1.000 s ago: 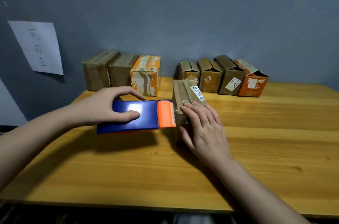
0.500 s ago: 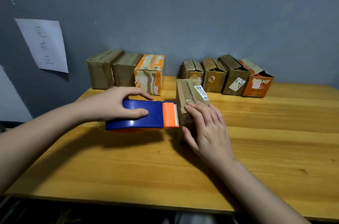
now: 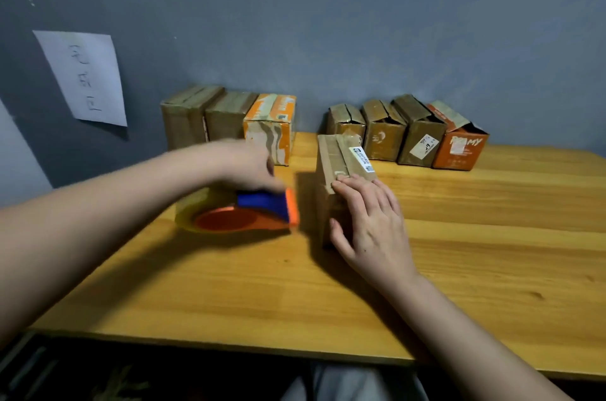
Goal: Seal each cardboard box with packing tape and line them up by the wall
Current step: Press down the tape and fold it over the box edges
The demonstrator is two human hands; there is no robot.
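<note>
Pinned to the grey wall at upper left: a white paper sheet (image 3: 83, 79) with handwritten marks, too faint to read. Lined up at the wall just right of it, side by side and touching: three closed boxes, two plain brown cardboard boxes (image 3: 200, 115) and one orange-and-white printed cardboard box (image 3: 269, 126), probably parked there as finished ones. In front of them, blurred by motion: the left hand (image 3: 244, 167), fingers curled over the top of a blue-and-orange plastic tape dispenser (image 3: 259, 208) loaded with a roll of clear yellowish packing tape (image 3: 188, 208); dispenser tilted, its orange blade end facing right toward the work box but apart from it, likely drawn off so the tape can tear at the cutter. At frame centre, standing on the yellow wooden table (image 3: 492, 253) well forward of the wall: a small brown cardboard box with a white barcode label (image 3: 337, 161). Pressed on its near top edge and front face: the right hand (image 3: 370, 223), fingers nearly straight and spread, thumb against the side, gripping nothing, apparently steadying the box and smoothing the tape end down. At the wall, right of centre: a second row of four boxes, three brown cardboard boxes with loose flaps (image 3: 382, 131) and an orange cardboard box with white lettering (image 3: 460, 146), seemingly awaiting tape. Gap between the two rows presumably kept for the box in hand.
</note>
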